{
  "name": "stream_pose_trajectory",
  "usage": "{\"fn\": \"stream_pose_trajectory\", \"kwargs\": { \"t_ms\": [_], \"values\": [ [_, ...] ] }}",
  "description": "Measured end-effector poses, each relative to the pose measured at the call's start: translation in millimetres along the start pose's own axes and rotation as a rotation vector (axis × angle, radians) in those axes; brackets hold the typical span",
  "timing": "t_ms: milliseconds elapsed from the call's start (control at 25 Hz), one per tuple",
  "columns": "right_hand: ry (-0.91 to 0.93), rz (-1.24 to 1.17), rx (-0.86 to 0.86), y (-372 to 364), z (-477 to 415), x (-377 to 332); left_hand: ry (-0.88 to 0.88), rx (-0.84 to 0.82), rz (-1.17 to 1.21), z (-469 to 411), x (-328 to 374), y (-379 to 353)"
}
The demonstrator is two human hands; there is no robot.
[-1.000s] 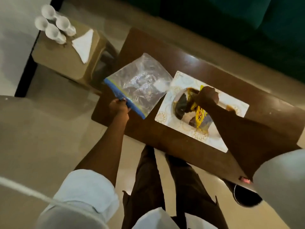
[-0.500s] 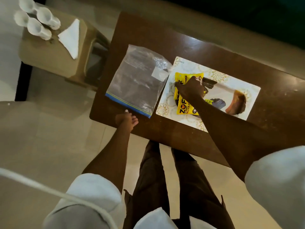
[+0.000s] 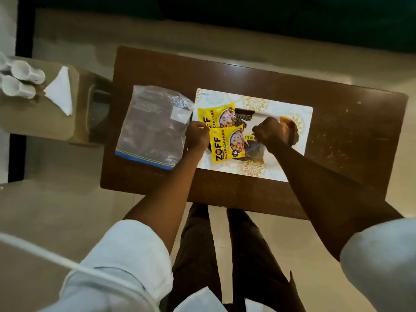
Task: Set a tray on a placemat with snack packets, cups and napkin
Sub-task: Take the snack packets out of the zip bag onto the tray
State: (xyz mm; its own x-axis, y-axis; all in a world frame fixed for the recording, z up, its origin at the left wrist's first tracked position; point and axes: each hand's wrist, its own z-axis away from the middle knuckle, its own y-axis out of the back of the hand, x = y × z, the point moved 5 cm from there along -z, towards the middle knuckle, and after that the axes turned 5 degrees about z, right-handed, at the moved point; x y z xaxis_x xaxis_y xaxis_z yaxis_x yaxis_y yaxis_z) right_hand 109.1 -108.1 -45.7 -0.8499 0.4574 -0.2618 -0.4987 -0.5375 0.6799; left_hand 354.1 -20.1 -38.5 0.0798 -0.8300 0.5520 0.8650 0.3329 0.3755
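Your left grip [image 3: 197, 137] pinches the front soya chunks packet [image 3: 227, 146] by its left edge, right grip [image 3: 269, 131] apparently its right, over the tray [image 3: 244, 114] on the placemat [image 3: 254, 102]; likely light, slippery film, so hold sealed edges.

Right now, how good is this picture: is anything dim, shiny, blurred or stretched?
Head view: the light is dim and warm, yet the print on the yellow packets reads sharply; the plastic bag throws small glints; the cups at the left edge look smeared; the sleeves loom large through the wide lens.
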Motion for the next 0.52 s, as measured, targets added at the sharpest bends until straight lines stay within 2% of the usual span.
{"fn": "stream_pose_trajectory", "kwargs": {
  "t_ms": [80, 240, 400, 520],
  "values": [
    [-0.003, -0.048, 0.002, -14, -2, 11, 0.010, 0.024, -0.113, -7, -8, -10],
    [0.034, -0.137, -0.127, -53, 8, 17, 0.216, 0.010, -0.129, -3, -51, -24],
    [0.055, -0.274, -0.166, -69, 12, 19, 0.140, 0.010, -0.049, -1, -66, -31],
    [0.065, -0.282, -0.198, -76, 15, 15, 0.097, 0.028, -0.136, 2, -63, -26]
  ]
}}
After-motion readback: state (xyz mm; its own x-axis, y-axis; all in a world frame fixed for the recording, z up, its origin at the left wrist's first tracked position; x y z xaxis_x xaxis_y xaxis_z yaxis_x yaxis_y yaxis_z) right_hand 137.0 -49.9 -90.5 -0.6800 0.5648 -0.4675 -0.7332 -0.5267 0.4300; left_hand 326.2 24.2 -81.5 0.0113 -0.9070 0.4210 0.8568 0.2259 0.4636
